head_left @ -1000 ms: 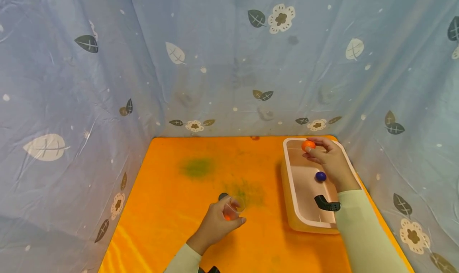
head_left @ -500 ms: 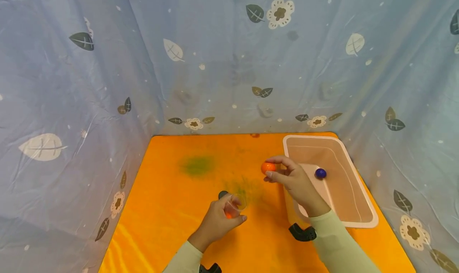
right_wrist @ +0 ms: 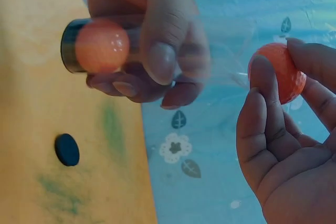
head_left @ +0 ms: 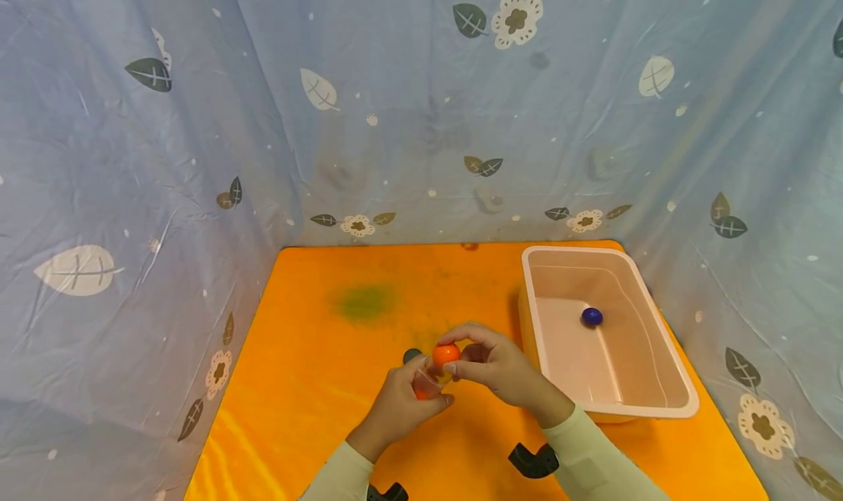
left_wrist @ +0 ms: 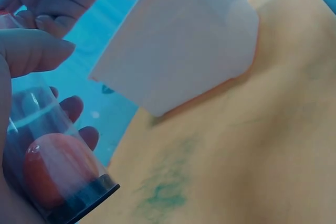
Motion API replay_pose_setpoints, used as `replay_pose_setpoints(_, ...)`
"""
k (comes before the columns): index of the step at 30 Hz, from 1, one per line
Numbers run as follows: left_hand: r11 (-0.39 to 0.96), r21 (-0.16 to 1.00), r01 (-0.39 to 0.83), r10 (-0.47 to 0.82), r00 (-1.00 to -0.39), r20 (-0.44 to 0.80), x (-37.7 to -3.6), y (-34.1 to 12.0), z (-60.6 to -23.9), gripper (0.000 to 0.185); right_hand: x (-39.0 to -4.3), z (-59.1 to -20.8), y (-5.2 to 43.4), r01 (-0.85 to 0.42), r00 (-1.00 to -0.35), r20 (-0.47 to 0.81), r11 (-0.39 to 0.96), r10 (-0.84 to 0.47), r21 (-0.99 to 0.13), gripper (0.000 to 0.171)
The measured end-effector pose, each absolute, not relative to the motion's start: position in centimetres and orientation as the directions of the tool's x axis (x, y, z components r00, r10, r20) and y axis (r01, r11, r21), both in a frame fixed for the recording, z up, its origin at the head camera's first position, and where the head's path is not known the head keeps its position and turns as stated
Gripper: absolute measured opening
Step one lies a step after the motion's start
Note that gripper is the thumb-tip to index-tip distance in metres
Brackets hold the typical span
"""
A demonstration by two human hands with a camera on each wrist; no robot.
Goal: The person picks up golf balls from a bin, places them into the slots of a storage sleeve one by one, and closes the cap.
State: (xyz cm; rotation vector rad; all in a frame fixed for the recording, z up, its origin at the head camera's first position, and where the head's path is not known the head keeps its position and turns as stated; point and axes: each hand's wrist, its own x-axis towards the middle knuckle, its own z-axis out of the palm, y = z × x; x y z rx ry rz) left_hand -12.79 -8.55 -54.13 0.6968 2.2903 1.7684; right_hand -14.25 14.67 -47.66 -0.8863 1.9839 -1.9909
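Lower centre of the head view: my left hand [head_left: 395,409] grips a clear tube [head_left: 428,384] with one orange ball [left_wrist: 50,169] inside. My right hand [head_left: 500,369] pinches a second orange ball [head_left: 446,355] at the tube's mouth. Pink bin [head_left: 658,406] at right holds a blue ball [head_left: 591,316]. Black cap [head_left: 411,355] lies on the orange mat [head_left: 316,355].

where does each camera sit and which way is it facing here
Head: on the head, looks forward and down at the orange mat; shows both hands and sleeves.
Left wrist: on the left wrist, looks along the left hand gripping the clear tube.
Right wrist: on the right wrist, looks at the right hand pinching an orange ball.
All show the tube.
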Motion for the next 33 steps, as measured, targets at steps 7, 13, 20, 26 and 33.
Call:
replay_pose_setpoints(7,0.188,0.937,0.294,0.464,-0.868,0.179,-12.8,-8.6,-54.2,0.046,-14.0,-47.8,14.3,-0.284,-0.785,0.26,-0.048,-0.562,-0.958,0.032)
replay_pose_setpoints(13,0.194,0.934,0.299,0.458,-0.87,0.183,-12.9,-8.5,-54.3,0.044,-13.9,-47.8,14.3,-0.291,-0.792,0.257,-0.027,-0.553,-0.956,0.033)
replay_pose_setpoints(20,0.189,0.946,0.262,0.444,-0.882,0.155,-12.8,-8.4,-54.3,0.033,-13.7,-47.8,14.5,-0.251,-0.803,0.216,-0.013,-0.555,-0.968,0.034)
replay_pose_setpoints(26,0.19,0.949,0.251,0.431,-0.89,0.149,-13.0,-8.9,-54.2,0.034,-13.8,-47.7,14.9,-0.262,-0.817,0.214,0.014,-0.536,-0.965,0.033)
replay_pose_setpoints(33,0.198,0.971,0.132,0.279,-0.957,0.073,-12.8,-12.3,-54.5,0.034,-15.1,-46.8,17.3,-0.253,-0.873,0.191,0.084,-0.448,-0.964,0.03)
